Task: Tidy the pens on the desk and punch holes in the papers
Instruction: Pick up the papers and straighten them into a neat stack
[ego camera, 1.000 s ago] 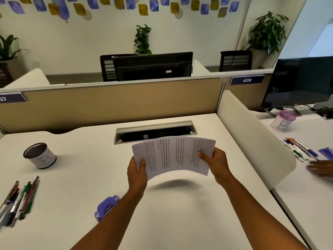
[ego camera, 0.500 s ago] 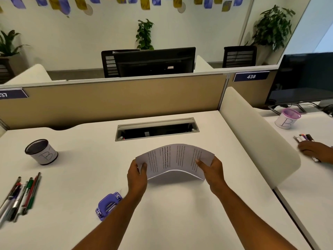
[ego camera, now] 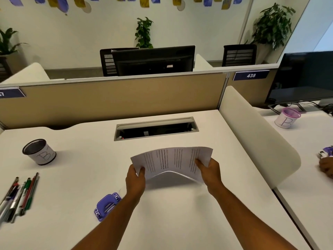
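Note:
Printed papers (ego camera: 171, 162) arch upward over the middle of the white desk (ego camera: 180, 222), their near edge at the desk surface. My left hand (ego camera: 135, 181) grips their left edge and my right hand (ego camera: 210, 171) grips their right edge. A purple hole punch (ego camera: 106, 206) lies on the desk just left of my left forearm. Several pens (ego camera: 18, 197) lie loose at the desk's left edge. A black mesh pen cup (ego camera: 38, 151) marked with a B stands behind them.
A cable tray opening (ego camera: 155, 128) is set into the desk behind the papers. A white curved divider (ego camera: 255, 134) bounds the right side. Beyond it, another person's hand (ego camera: 326, 166), a purple cup (ego camera: 287, 120) and a monitor (ego camera: 304, 76) are on the neighbouring desk.
The papers have come down from mid-air to the desk and now bow upward between my hands. The neighbour's hand has shifted on the other desk.

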The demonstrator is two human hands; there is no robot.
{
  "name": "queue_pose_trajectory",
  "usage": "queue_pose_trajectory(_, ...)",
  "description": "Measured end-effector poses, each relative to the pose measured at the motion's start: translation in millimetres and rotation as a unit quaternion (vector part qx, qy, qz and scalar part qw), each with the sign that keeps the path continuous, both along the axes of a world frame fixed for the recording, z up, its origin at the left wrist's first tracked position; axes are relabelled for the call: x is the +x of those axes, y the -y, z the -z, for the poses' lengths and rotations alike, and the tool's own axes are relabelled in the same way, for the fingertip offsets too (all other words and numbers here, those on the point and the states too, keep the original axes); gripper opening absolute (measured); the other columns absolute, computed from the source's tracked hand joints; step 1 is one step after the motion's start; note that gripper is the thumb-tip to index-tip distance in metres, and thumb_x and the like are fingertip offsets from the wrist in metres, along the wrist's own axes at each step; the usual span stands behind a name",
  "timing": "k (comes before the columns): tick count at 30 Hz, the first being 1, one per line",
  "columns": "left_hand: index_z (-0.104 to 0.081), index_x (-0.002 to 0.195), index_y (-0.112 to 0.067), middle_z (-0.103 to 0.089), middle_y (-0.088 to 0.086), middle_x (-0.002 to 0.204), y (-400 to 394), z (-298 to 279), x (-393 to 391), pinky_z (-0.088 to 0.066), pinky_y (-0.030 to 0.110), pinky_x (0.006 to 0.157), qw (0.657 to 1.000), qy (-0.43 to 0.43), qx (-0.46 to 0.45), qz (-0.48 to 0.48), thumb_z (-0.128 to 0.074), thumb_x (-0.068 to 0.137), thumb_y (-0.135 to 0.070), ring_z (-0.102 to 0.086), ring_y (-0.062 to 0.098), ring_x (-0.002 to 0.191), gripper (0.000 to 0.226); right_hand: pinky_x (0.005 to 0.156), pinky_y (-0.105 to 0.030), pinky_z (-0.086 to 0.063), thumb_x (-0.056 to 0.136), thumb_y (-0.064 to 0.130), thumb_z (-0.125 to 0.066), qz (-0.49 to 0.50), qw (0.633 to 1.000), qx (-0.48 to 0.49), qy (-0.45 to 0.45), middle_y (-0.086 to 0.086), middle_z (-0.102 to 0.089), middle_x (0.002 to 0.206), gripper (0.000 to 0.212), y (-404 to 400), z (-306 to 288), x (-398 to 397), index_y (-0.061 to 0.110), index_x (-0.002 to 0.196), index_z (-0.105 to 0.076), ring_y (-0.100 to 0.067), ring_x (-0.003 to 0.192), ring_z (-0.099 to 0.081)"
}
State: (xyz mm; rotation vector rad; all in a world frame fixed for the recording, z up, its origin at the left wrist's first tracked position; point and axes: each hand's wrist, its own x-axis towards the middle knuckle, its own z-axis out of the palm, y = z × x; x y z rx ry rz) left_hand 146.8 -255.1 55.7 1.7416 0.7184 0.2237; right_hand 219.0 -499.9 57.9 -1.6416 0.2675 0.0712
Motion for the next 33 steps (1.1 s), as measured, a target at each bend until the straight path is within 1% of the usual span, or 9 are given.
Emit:
queue_pose_trajectory(3, -0.042, 0.135, -0.012, -0.053, 0.009, 0.14, -4, 1, 3, -0.044, 0.043, 0.101, 0.997, -0.009, -0.025, -0.076, -0.064, 0.094, -0.028, -0.052, 0.031, 0.125, 0.049, 0.078, -0.04, -0.058, 0.094, 0.015, -0.069, 0.023, 0.998, 0.057, -0.029, -0.005, -0.073, 0.099, 0.01, -4, -8, 5, 0.023, 0.098, -0.065, -0.032, 0.099, -0.069)
queue_pose_trajectory(8, -0.023, 0.149, -0.016, -0.049, 0.011, 0.143, -6, 1, 13, -0.036, 0.047, 0.113, 0.968, -0.069, -0.234, -0.055, -0.075, 0.081, -0.048, -0.049, 0.029, 0.131, 0.091, 0.093, -0.056, -0.057, 0.092, 0.01, -0.07, -0.017, 0.969, 0.233, -0.081, -0.012, -0.072, 0.117, 0.032, -12, -14, 0, 0.022, 0.121, -0.064, -0.033, 0.109, -0.066)
queue_pose_trajectory(12, -0.048, 0.133, -0.018, -0.062, 0.005, 0.133, 5, -17, 19, -0.044, 0.043, 0.108, 0.956, 0.04, -0.285, 0.059, -0.062, 0.094, -0.028, -0.055, 0.027, 0.128, 0.043, 0.101, -0.06, -0.051, 0.092, 0.009, -0.068, -0.045, 0.946, 0.302, -0.106, -0.015, -0.071, 0.121, 0.034, -23, -15, -5, 0.02, 0.124, -0.063, -0.035, 0.114, -0.065)
queue_pose_trajectory(15, -0.045, 0.139, -0.017, -0.063, 0.005, 0.132, 7, -27, 25, -0.055, 0.037, 0.096, 0.942, 0.125, -0.303, 0.079, -0.054, 0.099, -0.014, -0.061, 0.025, 0.122, 0.041, 0.099, -0.056, -0.054, 0.093, 0.007, -0.066, -0.072, 0.943, 0.308, -0.106, -0.015, -0.072, 0.12, 0.033, -30, -18, -9, 0.019, 0.123, -0.062, -0.035, 0.113, -0.066)
queue_pose_trajectory(19, -0.049, 0.138, -0.016, -0.063, 0.005, 0.131, -2, -35, 30, -0.051, 0.046, 0.101, 0.958, 0.146, -0.24, 0.051, -0.051, 0.1, -0.01, -0.061, 0.025, 0.121, 0.039, 0.096, -0.054, -0.056, 0.085, 0.001, -0.071, -0.073, 0.95, 0.292, -0.082, -0.019, -0.07, 0.118, 0.042, -24, -21, -4, 0.014, 0.124, -0.061, -0.036, 0.111, -0.066)
queue_pose_trajectory(21, -0.052, 0.132, -0.02, -0.065, 0.004, 0.127, -9, -37, 30, -0.052, 0.049, 0.1, 0.971, 0.141, -0.185, 0.052, -0.052, 0.101, -0.013, -0.061, 0.026, 0.119, 0.032, 0.1, -0.055, -0.053, 0.077, 0.007, -0.077, -0.065, 0.956, 0.279, -0.07, -0.02, -0.071, 0.116, 0.047, -16, -25, 4, 0.01, 0.122, -0.065, -0.038, 0.111, -0.065)
queue_pose_trajectory(24, -0.057, 0.121, -0.025, -0.068, 0.001, 0.12, -15, -43, 28, -0.054, 0.05, 0.096, 0.981, 0.14, -0.116, 0.072, -0.051, 0.101, -0.018, -0.063, 0.025, 0.114, 0.022, 0.098, -0.051, -0.053, 0.079, 0.007, -0.078, -0.094, 0.977, 0.189, -0.025, -0.015, -0.075, 0.109, 0.037, -5, -35, 14, 0.009, 0.115, -0.069, -0.035, 0.103, -0.068)
queue_pose_trajectory(28, -0.058, 0.118, -0.024, -0.07, -0.003, 0.112, -10, -49, 26, -0.059, 0.038, 0.084, 0.985, 0.136, -0.045, 0.094, -0.048, 0.103, -0.018, -0.067, 0.019, 0.104, 0.019, 0.088, -0.04, -0.061, 0.086, 0.01, -0.077, -0.178, 0.98, 0.067, 0.049, -0.005, -0.078, 0.108, 0.029, -10, -51, 17, 0.011, 0.114, -0.07, -0.027, 0.1, -0.074)
queue_pose_trajectory(33, -0.057, 0.116, -0.026, -0.068, -0.003, 0.109, 5, -57, 25, -0.058, 0.027, 0.074, 0.983, 0.159, -0.008, 0.086, -0.046, 0.102, -0.013, -0.068, 0.017, 0.097, 0.022, 0.069, -0.024, -0.06, 0.09, 0.019, -0.075, -0.118, 0.985, 0.013, 0.122, 0.003, -0.078, 0.099, 0.011, -27, -62, 13, 0.019, 0.1, -0.07, -0.02, 0.086, -0.075)
